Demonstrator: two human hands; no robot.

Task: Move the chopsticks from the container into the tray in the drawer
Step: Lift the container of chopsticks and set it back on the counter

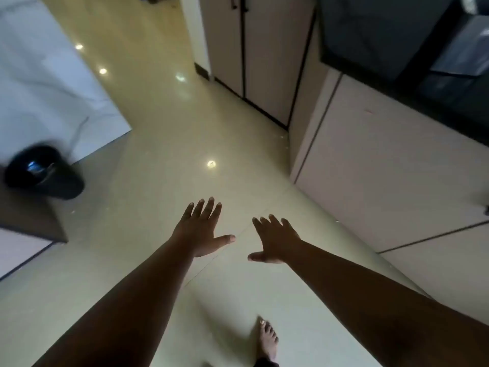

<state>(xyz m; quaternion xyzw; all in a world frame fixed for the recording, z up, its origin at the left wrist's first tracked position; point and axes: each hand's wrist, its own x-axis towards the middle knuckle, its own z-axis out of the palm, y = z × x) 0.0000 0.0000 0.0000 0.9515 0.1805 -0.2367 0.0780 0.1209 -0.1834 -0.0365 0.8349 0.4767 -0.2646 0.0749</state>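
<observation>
My left hand point(202, 229) and my right hand point(275, 241) are both stretched out palm-down over the glossy tiled floor, fingers spread, holding nothing. A black cylindrical container point(43, 172) stands on a dark counter at the left edge; its contents are blurred and no chopsticks can be made out. No open drawer or tray is in view. The beige cabinet fronts point(383, 168) on the right are shut.
A white marble-look slab point(45, 83) rises at the upper left. Tall beige cabinet doors point(262, 62) stand at the far end, with a dark countertop point(397, 35) at the upper right. My bare foot point(267, 339) is on the floor at the bottom.
</observation>
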